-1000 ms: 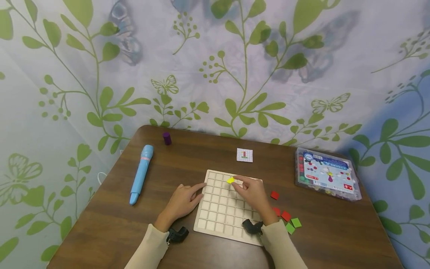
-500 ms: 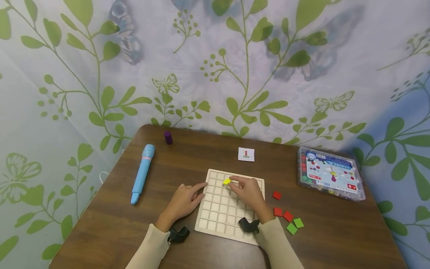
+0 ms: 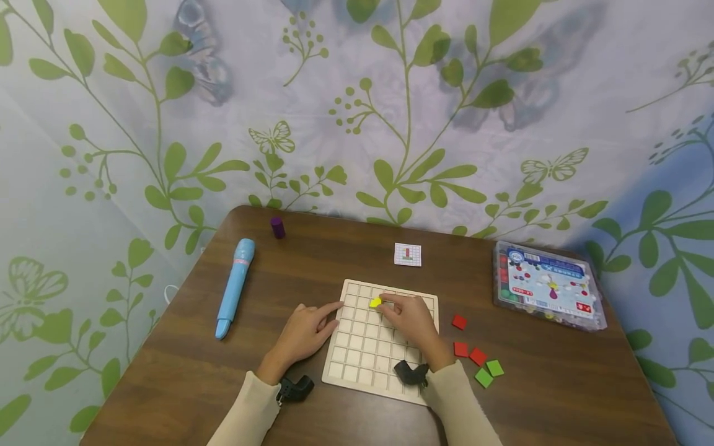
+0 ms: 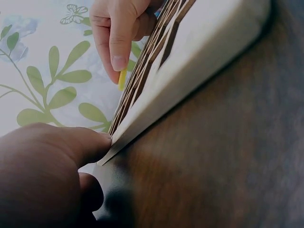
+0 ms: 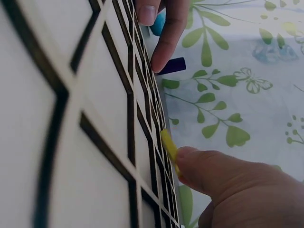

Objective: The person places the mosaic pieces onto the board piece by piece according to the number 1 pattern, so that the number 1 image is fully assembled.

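A pale wooden board point(image 3: 362, 345) with a grid of square recesses lies on the table. My right hand point(image 3: 411, 317) reaches over its upper part and pinches a small yellow tile point(image 3: 375, 303) between thumb and index finger. In the right wrist view the yellow tile point(image 5: 167, 143) stands tilted, its lower edge right at the grid. My left hand point(image 3: 305, 331) is at the board's left side, fingers extended. Close up in the left wrist view, a fingertip of the left hand point(image 4: 57, 147) touches the board's rim.
Right of the board lie three red tiles point(image 3: 478, 356) and two green tiles point(image 3: 484, 377). Behind it is a small card point(image 3: 408, 254) printed with a coloured grid pattern. A clear plastic box point(image 3: 549, 288) sits at far right; a blue microphone point(image 3: 236, 288) and purple cylinder point(image 3: 277, 228) are at left.
The right hand has shifted a little left with the yellow tile and brought it closer over a recess in the board's upper rows. The left hand has stayed at the rim.
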`<state>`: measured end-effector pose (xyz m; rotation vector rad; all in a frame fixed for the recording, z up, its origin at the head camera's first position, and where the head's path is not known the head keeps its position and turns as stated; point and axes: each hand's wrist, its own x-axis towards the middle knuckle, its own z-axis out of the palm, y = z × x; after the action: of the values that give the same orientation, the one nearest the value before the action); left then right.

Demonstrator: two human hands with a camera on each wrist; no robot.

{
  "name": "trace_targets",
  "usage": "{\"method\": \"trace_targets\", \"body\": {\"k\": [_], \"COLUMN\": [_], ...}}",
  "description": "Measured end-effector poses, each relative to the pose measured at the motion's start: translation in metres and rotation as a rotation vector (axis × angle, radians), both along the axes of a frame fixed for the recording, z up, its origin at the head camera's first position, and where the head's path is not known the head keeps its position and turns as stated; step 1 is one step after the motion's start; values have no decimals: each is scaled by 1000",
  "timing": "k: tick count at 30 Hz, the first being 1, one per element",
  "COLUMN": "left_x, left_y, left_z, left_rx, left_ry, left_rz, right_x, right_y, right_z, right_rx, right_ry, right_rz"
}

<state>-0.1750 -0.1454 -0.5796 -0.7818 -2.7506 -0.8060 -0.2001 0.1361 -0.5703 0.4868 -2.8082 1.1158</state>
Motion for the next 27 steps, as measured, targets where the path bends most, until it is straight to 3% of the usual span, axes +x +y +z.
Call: {"method": "trace_targets", "body": {"k": [5, 17, 27], "left_x": [0, 1, 0], "left_y": [0, 0, 0], "left_z": [0, 1, 1], "left_rx": [-12, 11, 6], "left_ry": [-12, -3, -6], "left_rz": [5, 3, -4], "right_x": [2, 5, 5], "right_y": [-2, -5, -5], "right_z": [0, 4, 3], "right_rx": [69, 159, 123], "right_ry": [37, 23, 13], "right_rz": [0, -29, -35]}}
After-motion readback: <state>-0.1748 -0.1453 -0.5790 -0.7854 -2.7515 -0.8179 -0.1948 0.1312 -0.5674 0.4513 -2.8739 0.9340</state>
